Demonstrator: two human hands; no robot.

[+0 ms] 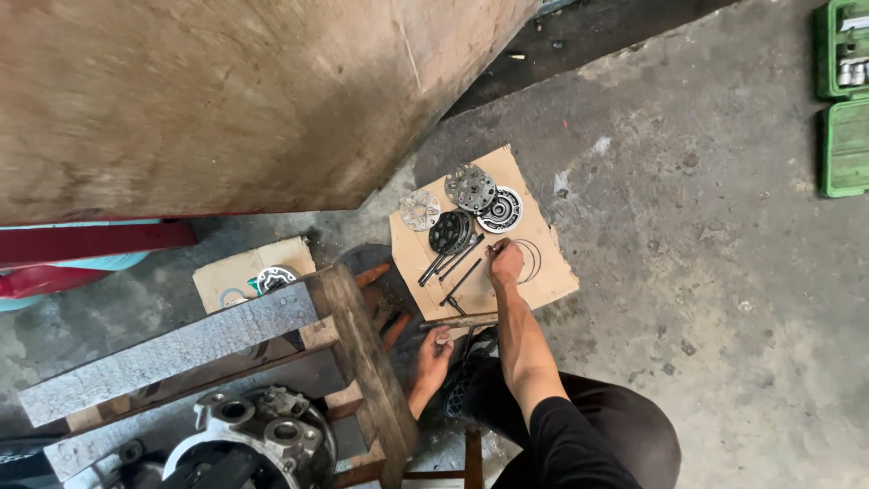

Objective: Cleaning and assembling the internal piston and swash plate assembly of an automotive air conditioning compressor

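My right hand [506, 263] reaches down to a piece of cardboard [543, 272] on the concrete floor, fingers closed around a thin dark rod-like part beside a thin wire ring [532, 260]. My left hand [433, 355] is lower, near a wooden frame [362, 353], fingers curled on a small metal piece; a long metal bar [457, 321] lies just above it. On the cardboard lie round metal discs [470, 187], a dark round plate [450, 232] and several long bolts [453, 263].
A large plywood board [226, 100] fills the upper left. A second cardboard piece [244, 272] holds a round part. A metal housing [258, 439] sits at the bottom left. A green tool case [844, 100] lies open at the far right.
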